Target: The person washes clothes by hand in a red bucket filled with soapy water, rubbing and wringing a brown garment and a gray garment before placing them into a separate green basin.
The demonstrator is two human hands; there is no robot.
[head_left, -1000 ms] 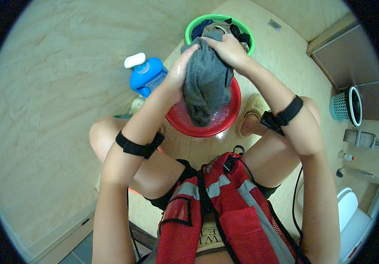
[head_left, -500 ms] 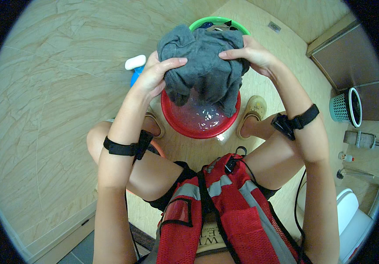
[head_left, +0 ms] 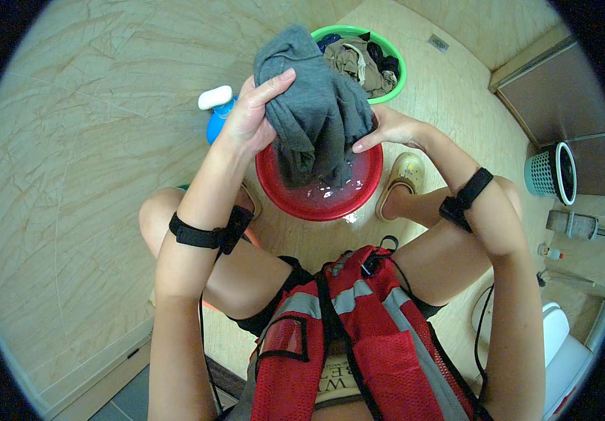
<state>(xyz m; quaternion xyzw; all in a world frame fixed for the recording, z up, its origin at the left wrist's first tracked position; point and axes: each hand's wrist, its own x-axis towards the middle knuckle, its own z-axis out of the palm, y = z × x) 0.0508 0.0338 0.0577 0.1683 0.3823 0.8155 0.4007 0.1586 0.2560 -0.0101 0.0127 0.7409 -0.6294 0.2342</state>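
Note:
A wet dark grey garment (head_left: pixel 314 105) hangs bunched over a red basin (head_left: pixel 320 214) that holds cloudy, sudsy water. My left hand (head_left: pixel 255 116) grips its upper left part, thumb on top and fingers hidden behind the fabric. Lower down, at the right edge of the cloth, my right hand (head_left: pixel 392 130) pinches it, with the fingertips partly hidden. The garment's lower end reaches down into the basin. I cannot make out which kind of garment it is.
Behind the red basin a green basin (head_left: pixel 402 78) holds several clothes. A white soap bar (head_left: pixel 215 97) rests on a blue container (head_left: pixel 218 126) by the left wall. My clogs (head_left: pixel 406 175) flank the red basin. At right stand a teal basket (head_left: pixel 541 174) and a toilet (head_left: pixel 559 337).
My right hand has moved down and left with its side of the garment. The cloth has dropped lower into the red basin, uncovering more of the green basin. My left hand stays nearly in place.

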